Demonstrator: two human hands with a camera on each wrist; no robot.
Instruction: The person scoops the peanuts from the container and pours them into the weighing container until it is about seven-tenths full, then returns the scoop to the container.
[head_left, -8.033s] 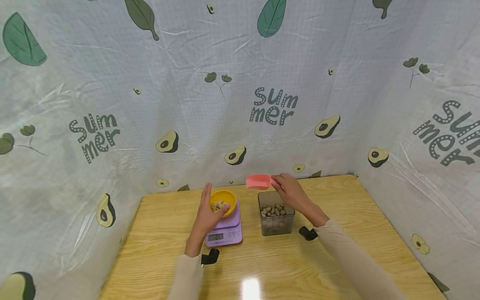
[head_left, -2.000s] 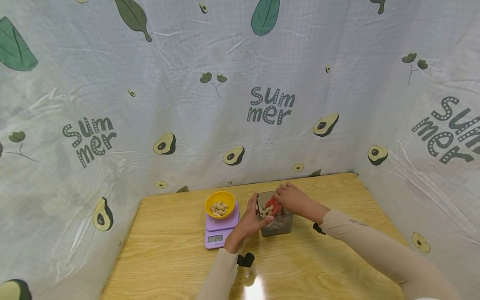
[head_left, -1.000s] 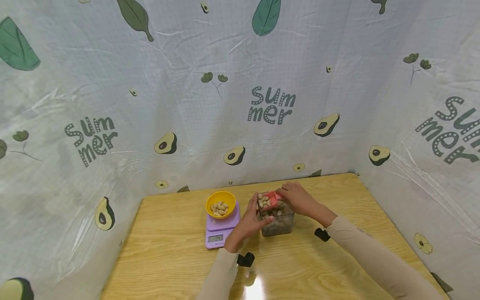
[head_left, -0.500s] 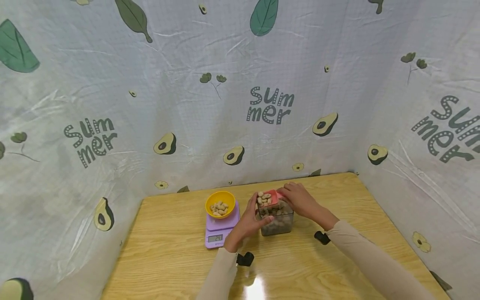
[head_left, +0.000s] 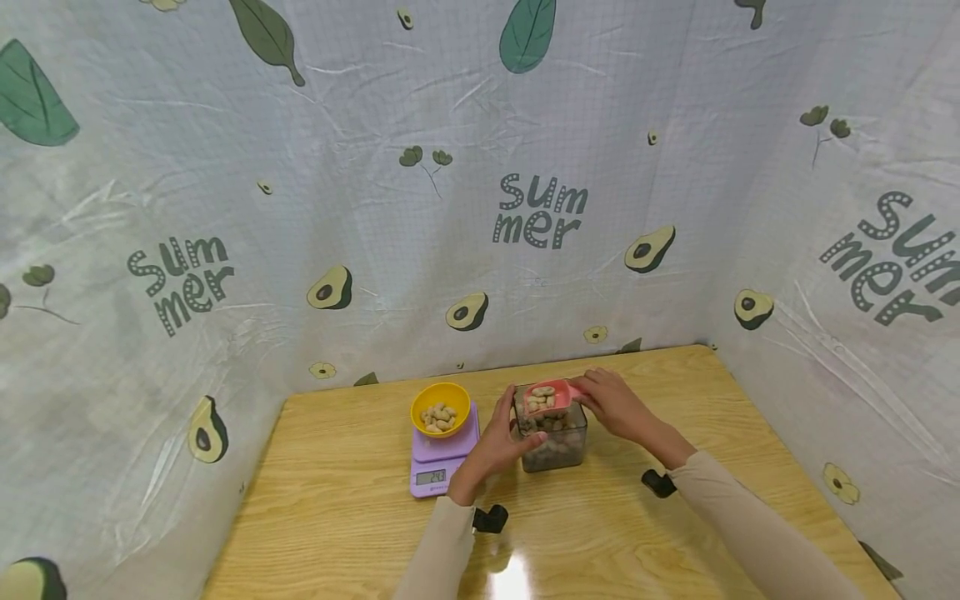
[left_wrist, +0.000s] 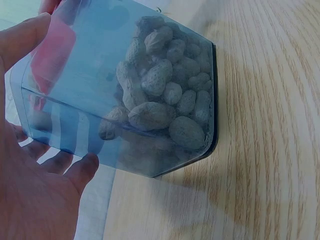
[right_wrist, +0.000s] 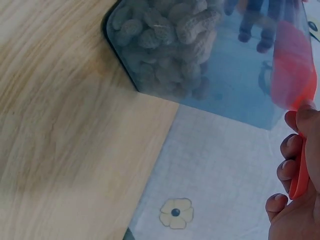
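Peanuts [head_left: 540,400] are lying in a red scoop [head_left: 565,395], which is sitting at the mouth of a see-through grey box [head_left: 558,457]. That box is standing upright on the worktop [head_left: 345,483], close to its far edge, and is holding many more nuts. The right hand [head_left: 611,404] is gripping the scoop's handle, its fingers wrapping round with no slack showing. The left hand [head_left: 495,450] is spreading wide to hold the box, thumb pressing the near wall and fingers reaching along the left side. Whether the scoop is touching the rim, the views are not making clear.

For this scooping, I am judging that the scoop should be staying level, since nuts are lying towards its open front, and that the left hand should be steadying the box until the scoop is clearing the rim. A slow wrist would be serving better than a quick one.

Nearer the worktop's far left corner, a yellow bowl [head_left: 442,390] with nuts in it is resting on a purple scale [head_left: 442,451]. Its display [head_left: 431,477] is apparently reading 243; tiny print below is staying too small to read. On the backdrop cloth [head_left: 420,250], "summer" is appearing three times.
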